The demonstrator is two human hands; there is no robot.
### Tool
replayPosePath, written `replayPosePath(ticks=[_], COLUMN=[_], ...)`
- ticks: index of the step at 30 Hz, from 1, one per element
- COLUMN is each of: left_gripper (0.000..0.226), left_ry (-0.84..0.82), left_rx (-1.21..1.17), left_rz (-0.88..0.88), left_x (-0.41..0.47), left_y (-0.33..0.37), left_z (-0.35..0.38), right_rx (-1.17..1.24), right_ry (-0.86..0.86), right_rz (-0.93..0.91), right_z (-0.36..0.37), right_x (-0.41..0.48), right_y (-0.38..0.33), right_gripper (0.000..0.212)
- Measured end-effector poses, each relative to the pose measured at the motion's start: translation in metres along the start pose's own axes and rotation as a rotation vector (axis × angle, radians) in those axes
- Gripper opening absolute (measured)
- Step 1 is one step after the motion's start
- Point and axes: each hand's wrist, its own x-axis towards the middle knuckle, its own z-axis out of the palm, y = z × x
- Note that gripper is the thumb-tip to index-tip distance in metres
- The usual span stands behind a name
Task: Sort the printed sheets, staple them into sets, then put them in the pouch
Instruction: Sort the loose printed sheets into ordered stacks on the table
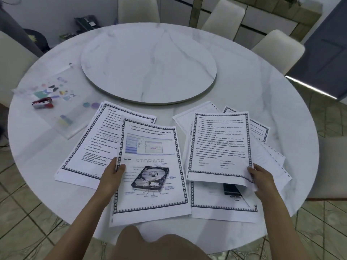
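1. A round white table (253, 87) stands in a room with a tiled floor. Pale chairs (277, 45) stand around it, and a big round plate (148, 62) sits in its middle.
2. Far left on the table lies a clear pouch (62, 109) with little colourful shapes on it. A red stapler (42, 103) lies on the pouch.
3. Just beside the pouch is a left pile (88, 145) of printed sheets, lying flat.
4. The left hand (112, 177) pinches the left edge of the disk picture sheet (152, 184). The thumb is on top and the other fingers are hidden under it. This sheet partly covers the left pile.
5. The right hand (261, 179) pinches the bottom right corner of the wordy sheet (219, 143), with the thumb on top.
6. Under and behind it, a messy right pile (266, 156) spreads out like a fan.
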Motion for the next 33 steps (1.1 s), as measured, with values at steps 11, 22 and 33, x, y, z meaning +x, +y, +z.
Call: replayPosePath(ticks=[11,22,33], left_gripper=[0.037,0.037,0.040], left_ry=[-0.001,0.006,-0.026], left_rx=[-0.098,-0.194,-0.204], left_rz=[-0.039,-0.105,-0.181], left_x=[0.008,0.023,0.027], left_y=[0.003,-0.001,0.001], left_z=[0.006,-0.001,-0.003], right_rx=[0.184,-0.028,-0.164], right_ry=[-0.056,-0.249,-0.417], right_rz=[-0.023,-0.103,-0.064], right_z=[-0.004,0.061,0.116], right_x=[-0.014,-0.050,-0.083], right_y=[0.001,0.016,0.030], right_gripper=[0.032,0.021,0.019])
